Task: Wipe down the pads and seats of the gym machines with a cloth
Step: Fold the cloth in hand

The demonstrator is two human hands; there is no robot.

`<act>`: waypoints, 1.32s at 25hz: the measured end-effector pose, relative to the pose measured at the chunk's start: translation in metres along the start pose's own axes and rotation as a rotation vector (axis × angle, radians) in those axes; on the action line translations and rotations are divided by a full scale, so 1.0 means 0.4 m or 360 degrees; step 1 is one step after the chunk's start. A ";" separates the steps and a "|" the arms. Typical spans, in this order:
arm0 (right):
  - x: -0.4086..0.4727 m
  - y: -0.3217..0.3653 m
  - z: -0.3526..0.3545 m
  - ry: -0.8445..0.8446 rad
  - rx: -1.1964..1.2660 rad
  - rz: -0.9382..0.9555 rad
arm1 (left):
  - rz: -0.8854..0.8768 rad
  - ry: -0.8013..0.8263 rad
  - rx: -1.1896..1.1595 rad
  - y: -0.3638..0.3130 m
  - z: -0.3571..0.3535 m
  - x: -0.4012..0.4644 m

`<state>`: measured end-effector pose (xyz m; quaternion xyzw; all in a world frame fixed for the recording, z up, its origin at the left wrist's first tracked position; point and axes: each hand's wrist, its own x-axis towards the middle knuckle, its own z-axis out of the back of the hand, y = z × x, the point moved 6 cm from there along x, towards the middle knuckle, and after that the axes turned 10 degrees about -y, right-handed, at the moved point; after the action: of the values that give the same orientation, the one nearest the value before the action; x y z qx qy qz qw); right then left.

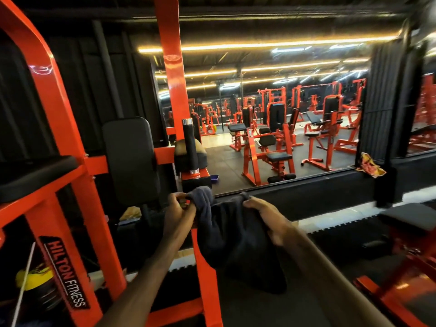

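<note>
A dark, soft cloth (226, 230), thick and limp like fleece or towelling, hangs in loose folds just in front of the glossy orange steel frame (56, 128) of a gym machine. The left hand (180, 210) has its fingers curled tight around one bunched upper corner of the cloth, right beside the frame's lower upright. The right hand (266, 218) pinches the other upper corner, fingers folded over the edge, so the fabric sags between the two hands and drops well below them. On the frame, just above the left hand, stands a tall rectangular back pad (131, 159) of smooth black vinyl with rounded corners. To the right of that pad a cylindrical black grip handle (190, 147) with shiny metal end caps rises upright. At the frame's far left a flat black arm pad (35, 173) with a matte sheen sits on an orange bracket. A black label reading "HILTON FITNESS" (64, 272) runs down a slanted bar of the frame. Behind the frame a large wall mirror (271, 109) reflects rows of orange machines with black seats under warm strip lights.
</note>
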<state>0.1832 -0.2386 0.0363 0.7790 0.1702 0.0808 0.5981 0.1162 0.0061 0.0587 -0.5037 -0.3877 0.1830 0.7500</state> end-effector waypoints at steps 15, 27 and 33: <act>-0.655 0.005 0.444 -0.1066 0.0103 0.0340 | 0.1128 0.1719 -0.0609 -0.157 -0.164 -0.679; -1.285 0.002 1.000 -0.1616 0.0115 0.0425 | 0.0364 0.2047 0.0066 -0.379 -0.462 -1.119; -1.533 0.064 1.260 -0.1421 -0.0002 0.0281 | 0.0025 0.2304 -0.0059 -0.493 -0.632 -1.364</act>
<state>-0.2162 -0.9221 -0.0284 0.7486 -0.1716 -0.2123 0.6042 -0.0580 -0.5958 -0.0294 -0.5139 0.2068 -0.1976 0.8088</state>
